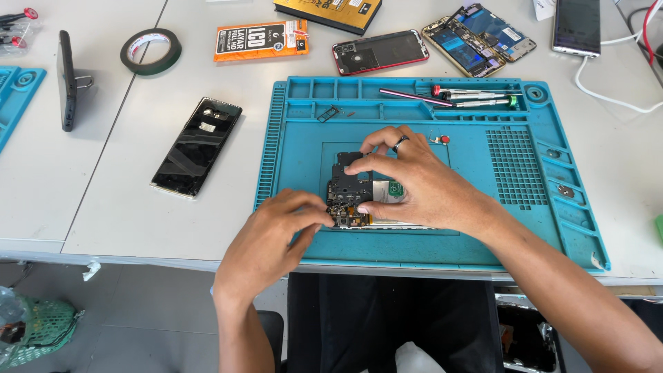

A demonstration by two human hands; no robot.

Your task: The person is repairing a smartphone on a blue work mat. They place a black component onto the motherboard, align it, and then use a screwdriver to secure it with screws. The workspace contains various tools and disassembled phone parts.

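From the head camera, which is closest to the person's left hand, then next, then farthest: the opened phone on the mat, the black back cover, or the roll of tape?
1. Opened phone, touching the left hand, on the blue mat.
2. Black back cover, off the mat to the left.
3. Tape roll, far back left on the table.

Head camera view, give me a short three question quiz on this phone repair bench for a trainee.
1. True or false: the opened phone lies on the blue work mat.
2. Which hand wears a ring? A) left hand B) right hand C) neither
3. Fill in: the roll of tape lies on the white table, to the ____ of the mat as the camera sees it.

Key:
1. True; both hands touch the phone on the mat.
2. B; a dark ring sits on a finger of the right hand.
3. Left; it lies beyond the separate black back cover.
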